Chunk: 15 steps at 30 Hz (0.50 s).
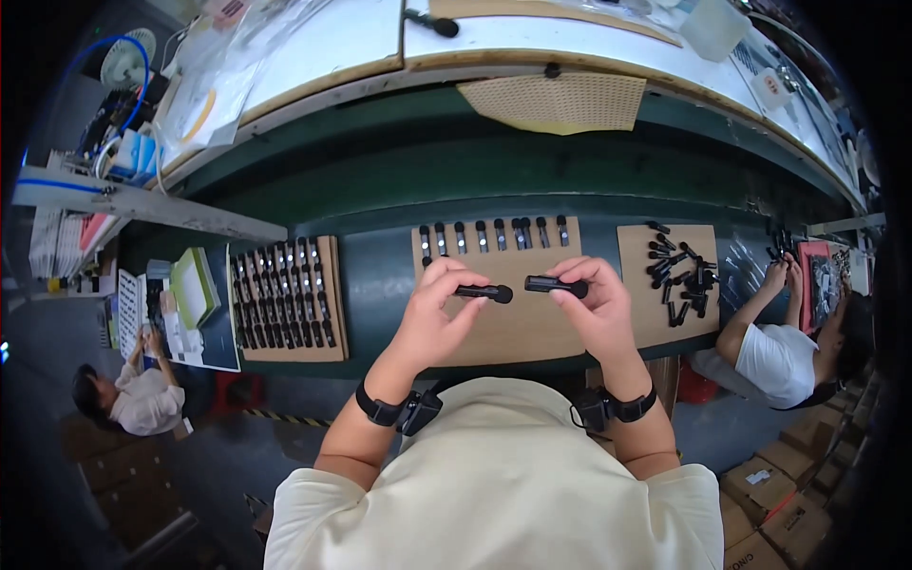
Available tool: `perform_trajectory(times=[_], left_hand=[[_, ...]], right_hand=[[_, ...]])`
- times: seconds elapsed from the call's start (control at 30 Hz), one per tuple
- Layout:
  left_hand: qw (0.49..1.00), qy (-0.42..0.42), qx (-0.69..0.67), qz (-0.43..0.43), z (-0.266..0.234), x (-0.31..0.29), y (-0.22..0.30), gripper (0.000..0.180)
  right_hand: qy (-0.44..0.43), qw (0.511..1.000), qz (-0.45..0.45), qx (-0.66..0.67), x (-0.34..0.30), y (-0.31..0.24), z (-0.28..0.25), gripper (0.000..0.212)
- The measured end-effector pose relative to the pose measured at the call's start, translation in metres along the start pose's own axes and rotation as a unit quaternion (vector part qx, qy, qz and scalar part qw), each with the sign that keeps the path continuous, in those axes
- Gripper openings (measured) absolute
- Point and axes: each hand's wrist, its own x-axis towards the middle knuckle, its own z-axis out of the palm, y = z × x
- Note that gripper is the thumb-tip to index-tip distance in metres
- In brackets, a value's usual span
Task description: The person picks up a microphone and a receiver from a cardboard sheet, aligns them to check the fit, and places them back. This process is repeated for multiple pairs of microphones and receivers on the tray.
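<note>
Above the middle cardboard sheet [503,332], my left hand [432,318] pinches a small black clip-on microphone [486,293] with a round foam head pointing right. Facing it across a narrow gap, a second clip-on microphone [543,283] is gripped between the fingers and thumb of my right hand [603,309]; its round head lies near my thumb. Along the sheet's far edge stands a row of similar microphones [482,236], heads away from me. One more dark round head [427,260] shows beside my left fingers, its body partly hidden.
Several rows of microphones fill a cardboard sheet [339,323] on the left. A loose pile of microphones [698,277] covers part of the right-hand sheet [641,318]. Co-workers sit at both ends of the green conveyor belt [370,266]; a white shelf [332,43] runs along the far side.
</note>
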Motion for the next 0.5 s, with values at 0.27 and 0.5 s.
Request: perform_trajectory(times=[0.27,0.5], left_hand=[[0.997,0.039,-0.07,0.004,-0.013,-0.028,0.01,0.04],[0.995,0.042,0.017,0.083,-0.025,-0.025,0.008,0.034]], right_hand=[[-0.065,0.991,-0.05,-0.102,-0.009,0.009,0.059,0.032],[-0.114,0.95,-0.173,-0.232,0.003,0.017,0.063,0.036]])
